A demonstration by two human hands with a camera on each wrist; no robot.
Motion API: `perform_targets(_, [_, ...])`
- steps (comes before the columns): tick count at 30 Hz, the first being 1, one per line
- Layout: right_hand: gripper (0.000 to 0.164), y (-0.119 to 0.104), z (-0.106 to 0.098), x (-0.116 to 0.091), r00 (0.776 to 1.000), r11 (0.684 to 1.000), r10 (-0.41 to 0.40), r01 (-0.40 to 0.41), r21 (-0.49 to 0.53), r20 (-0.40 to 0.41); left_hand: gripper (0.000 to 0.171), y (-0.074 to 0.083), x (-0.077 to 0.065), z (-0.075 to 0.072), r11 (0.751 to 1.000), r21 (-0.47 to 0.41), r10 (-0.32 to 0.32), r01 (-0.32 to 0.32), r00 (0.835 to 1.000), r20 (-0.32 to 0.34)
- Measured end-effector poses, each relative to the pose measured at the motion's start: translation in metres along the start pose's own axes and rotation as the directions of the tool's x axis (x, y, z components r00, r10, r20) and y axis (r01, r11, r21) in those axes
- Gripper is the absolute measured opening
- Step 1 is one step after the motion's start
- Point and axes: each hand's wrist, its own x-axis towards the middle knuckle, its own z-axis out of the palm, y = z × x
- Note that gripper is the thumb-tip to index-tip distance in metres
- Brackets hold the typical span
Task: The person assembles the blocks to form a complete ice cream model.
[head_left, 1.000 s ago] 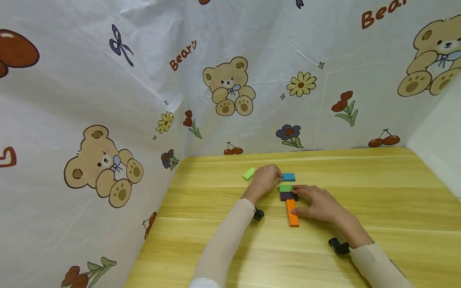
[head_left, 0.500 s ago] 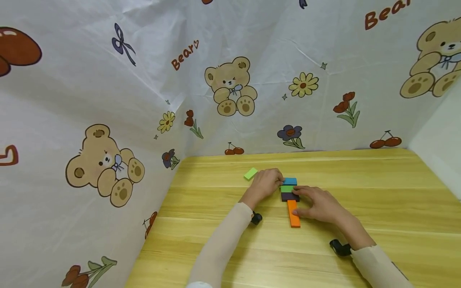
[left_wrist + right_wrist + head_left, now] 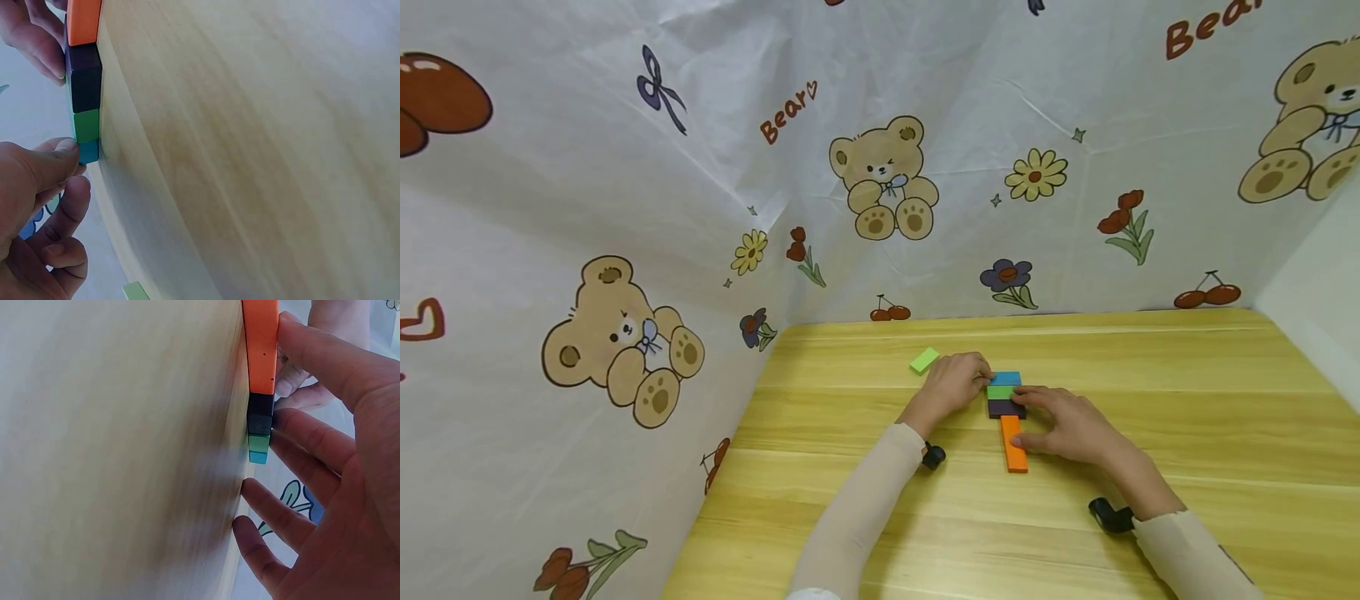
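Note:
Several flat blocks form a T-like row on the table in the head view. At its far end is a blue block (image 3: 1008, 378), against a green block (image 3: 999, 392), then a dark block (image 3: 1002, 409). A long orange block (image 3: 1014, 457) extends from the dark one toward me. My left hand (image 3: 955, 382) pinches the blue block's left end between thumb and index finger. My right hand (image 3: 1066, 423) has fairly straight fingers; its thumb touches the orange block, and fingertips rest at the green and dark blocks, as the right wrist view (image 3: 319, 444) also shows.
A lime green block (image 3: 924, 361) lies apart, beyond my left hand. The wooden table (image 3: 1187, 400) meets a white sheet (image 3: 955, 100) printed with bears and flowers at the back and left. A plain white surface (image 3: 1315, 275) borders the right side.
My left hand has drawn the blue block toward me until it lies against the green block. The right hand keeps its place on the row. The view has shifted slightly.

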Motion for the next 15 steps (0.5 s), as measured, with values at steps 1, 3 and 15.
perform_targets(1, [0.082, 0.000, 0.000, 0.000, 1.000, 1.000, 0.000, 0.000, 0.000, 0.000, 0.021, 0.000, 0.000, 0.000, 1.000, -0.002, -0.001, 0.001, 1.000, 0.003])
perform_targets(3, [0.081, 0.000, -0.001, 0.001, 1.000, 1.000, -0.001, 0.001, 0.000, 0.002, 0.022, 0.000, 0.000, -0.001, 1.000, -0.007, -0.004, 0.004, 1.000, 0.007])
perform_targets(15, [0.074, 0.000, -0.008, 0.011, 0.997, 0.999, -0.041, 0.043, -0.024, 0.064, 0.020, -0.001, -0.001, 0.000, 0.999, -0.048, 0.001, 0.000, 1.000, 0.006])
